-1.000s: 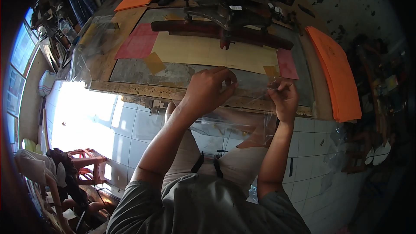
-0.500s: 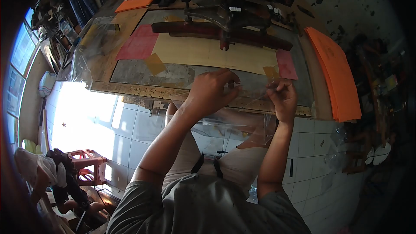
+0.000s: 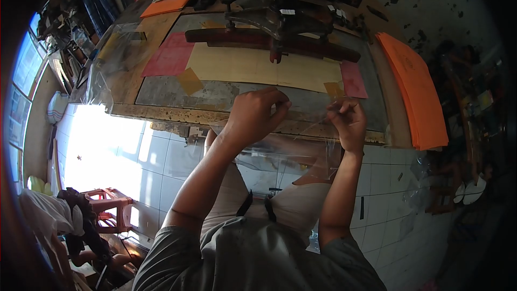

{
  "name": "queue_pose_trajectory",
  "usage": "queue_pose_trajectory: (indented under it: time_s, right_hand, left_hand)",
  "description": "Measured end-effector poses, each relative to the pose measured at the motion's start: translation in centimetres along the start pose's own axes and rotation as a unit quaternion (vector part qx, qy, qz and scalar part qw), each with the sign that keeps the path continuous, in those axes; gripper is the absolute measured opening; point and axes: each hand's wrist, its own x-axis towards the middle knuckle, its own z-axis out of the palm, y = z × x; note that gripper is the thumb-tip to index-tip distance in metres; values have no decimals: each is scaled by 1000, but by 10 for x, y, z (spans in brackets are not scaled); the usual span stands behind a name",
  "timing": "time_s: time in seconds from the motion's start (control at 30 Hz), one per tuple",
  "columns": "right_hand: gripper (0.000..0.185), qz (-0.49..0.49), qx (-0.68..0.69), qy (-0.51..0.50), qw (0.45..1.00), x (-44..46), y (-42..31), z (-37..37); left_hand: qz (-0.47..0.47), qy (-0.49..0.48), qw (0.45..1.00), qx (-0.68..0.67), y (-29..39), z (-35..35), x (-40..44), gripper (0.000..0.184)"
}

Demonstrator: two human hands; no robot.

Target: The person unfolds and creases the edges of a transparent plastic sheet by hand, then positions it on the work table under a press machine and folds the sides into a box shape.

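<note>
Clear plastic film is hanging in front of the worktable, draping below the person's two hands and over the lap. At far left, a bright window is admitting light onto the tiled floor; in the lower corner, another person is appearing in part, beside a red stool. On the table's left side, orange sheets are lying near the back, and a loose transparent sheet is spilling over the front corner. Farther right, a pink sheet is adjoining a long cream strip, with a tan square overlapping the lower edge near where they are meeting. Above the strip, a dark red bar is extending across the table. The left hand is hovering at the table's front edge, thumb and forefinger curving close together; whether they are gripping film, one cannot tell. The right hand is pinching the film between narrowed fingertips, just below a second tan square and a smaller pink sheet. At far right, a stack of orange sheets is overhanging the table
</note>
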Motion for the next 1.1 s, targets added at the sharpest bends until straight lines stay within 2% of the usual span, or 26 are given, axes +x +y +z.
queue_pose_trajectory:
  time_s: [0.33,0.47,0.97,1.1]
  right_hand:
    - [29,0,-15,0,1000,-1,3,-3]
    - [29,7,-8,15,1000,-1,-1,-1]
    - [28,4,-1,15,1000,0,-1,2]
    - [28,1,-6,15,1000,-1,0,-1]
  left_hand:
    - [-43,-23,999,-18,-17,-14,-16,19]
    - [-47,-29,998,-20,-4,-23,-17,21]
    - [51,27,996,63,-16,-8,-14,10]
    - [48,22,995,83,-20,-3,-12,9]
